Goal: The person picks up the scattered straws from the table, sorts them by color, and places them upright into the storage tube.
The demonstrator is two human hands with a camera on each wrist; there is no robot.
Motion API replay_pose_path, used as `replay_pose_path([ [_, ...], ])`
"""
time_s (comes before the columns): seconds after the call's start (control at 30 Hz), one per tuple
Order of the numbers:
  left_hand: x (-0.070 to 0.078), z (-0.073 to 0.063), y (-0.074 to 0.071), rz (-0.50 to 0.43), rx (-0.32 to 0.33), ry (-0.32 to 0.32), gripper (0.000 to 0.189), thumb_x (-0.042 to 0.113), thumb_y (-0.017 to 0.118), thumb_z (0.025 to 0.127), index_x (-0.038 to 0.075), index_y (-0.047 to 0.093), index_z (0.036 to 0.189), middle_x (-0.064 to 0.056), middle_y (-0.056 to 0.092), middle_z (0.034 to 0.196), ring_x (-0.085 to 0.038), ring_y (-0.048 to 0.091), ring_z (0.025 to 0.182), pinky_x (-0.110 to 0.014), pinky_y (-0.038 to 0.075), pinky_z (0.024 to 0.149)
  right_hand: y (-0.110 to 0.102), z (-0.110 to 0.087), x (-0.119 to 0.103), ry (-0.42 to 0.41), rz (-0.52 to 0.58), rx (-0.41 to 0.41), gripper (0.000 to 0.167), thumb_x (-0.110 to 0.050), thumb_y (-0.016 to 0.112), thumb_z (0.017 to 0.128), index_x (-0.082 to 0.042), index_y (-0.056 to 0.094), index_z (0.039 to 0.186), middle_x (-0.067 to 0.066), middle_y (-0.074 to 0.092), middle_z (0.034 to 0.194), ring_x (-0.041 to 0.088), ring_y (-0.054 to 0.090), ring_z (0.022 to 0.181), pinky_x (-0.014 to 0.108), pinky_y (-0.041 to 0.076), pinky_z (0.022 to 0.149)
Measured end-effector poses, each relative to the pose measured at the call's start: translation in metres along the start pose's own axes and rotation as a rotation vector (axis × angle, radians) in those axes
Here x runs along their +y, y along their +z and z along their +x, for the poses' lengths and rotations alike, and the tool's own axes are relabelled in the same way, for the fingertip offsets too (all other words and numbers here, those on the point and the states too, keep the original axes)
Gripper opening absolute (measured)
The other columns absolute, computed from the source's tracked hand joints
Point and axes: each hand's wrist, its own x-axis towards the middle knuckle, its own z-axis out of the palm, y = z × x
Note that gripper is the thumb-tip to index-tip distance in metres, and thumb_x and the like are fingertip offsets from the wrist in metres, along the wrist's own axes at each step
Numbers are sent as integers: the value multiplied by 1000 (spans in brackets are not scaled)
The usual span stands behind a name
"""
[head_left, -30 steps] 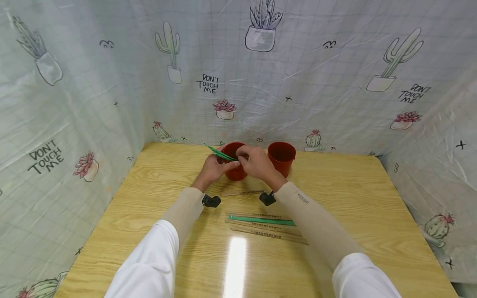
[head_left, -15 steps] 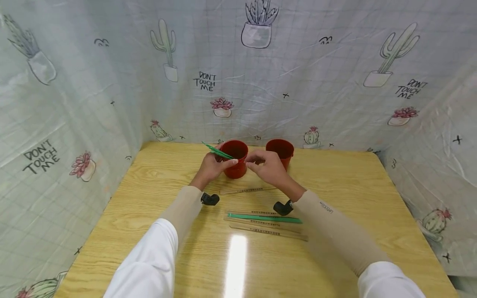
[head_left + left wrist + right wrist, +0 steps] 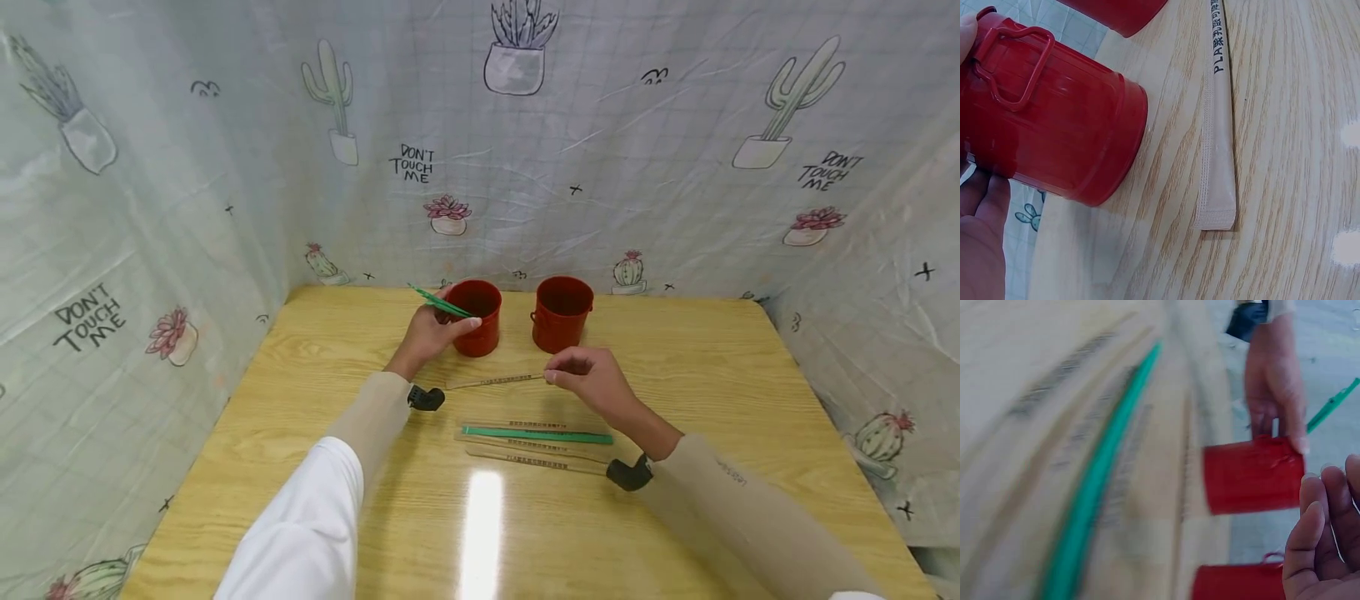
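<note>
My left hand (image 3: 435, 333) grips the left red bucket (image 3: 480, 340) by its side, fingers behind and thumb at the rim. Thin green sticks (image 3: 435, 302) lean out over that bucket's left rim. The left wrist view shows the bucket's wire handle (image 3: 1019, 69) and part of the hand (image 3: 985, 231). My right hand (image 3: 600, 385) is over the right end of a paper-wrapped straw (image 3: 491, 382) lying in front of the buckets. In the right wrist view its fingers (image 3: 1313, 531) are loosely bent, with nothing seen between them.
A second red bucket (image 3: 561, 321) stands to the right of the held one. Nearer on the wooden table (image 3: 337, 508) lie several paper-wrapped straws (image 3: 536, 461) and a green strip (image 3: 525, 435). A patterned sheet (image 3: 637, 150) hangs behind the table.
My right hand has left the left bucket, moving right and toward me to the wrapped straw's end. The left hand stays on its bucket.
</note>
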Motion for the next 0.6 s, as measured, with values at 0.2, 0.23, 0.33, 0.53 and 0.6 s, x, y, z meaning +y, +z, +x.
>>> replay_pose_path([
  [0.2,2,-1,-2,14,23,-11,68,25,79,95,15,48,155,-9,60,147,-28,57,138,-49,50,116,-9,-30,24,128,-22,4,22,-12,78,93,6,75,106,13,77,101,11,70,86,27,60,77],
  [0.23,2,-1,-2,18,24,-10,68,26,79,95,16,48,155,-8,60,147,-27,57,138,-48,50,116,-10,-34,26,146,-29,6,23,-13,78,93,6,75,106,14,77,102,13,70,86,28,60,77],
  [0.33,2,0,-2,19,11,-1,68,27,79,95,16,48,155,-8,60,148,-27,57,138,-48,50,116,-17,-48,32,187,-53,9,23,-11,78,94,7,75,107,19,76,103,18,70,88,28,60,76],
  [0.53,1,3,-1,-22,2,16,64,25,79,95,15,52,152,-9,61,147,-28,57,139,-50,50,116,-21,-62,45,210,-133,10,17,-10,77,94,4,77,104,21,77,103,12,70,86,24,57,74],
  [0.6,0,3,-1,-29,0,16,63,25,79,95,14,52,151,-9,60,147,-29,57,139,-50,49,116,-20,-63,51,216,-156,17,15,-8,77,93,2,78,103,19,78,101,9,69,85,23,57,74],
])
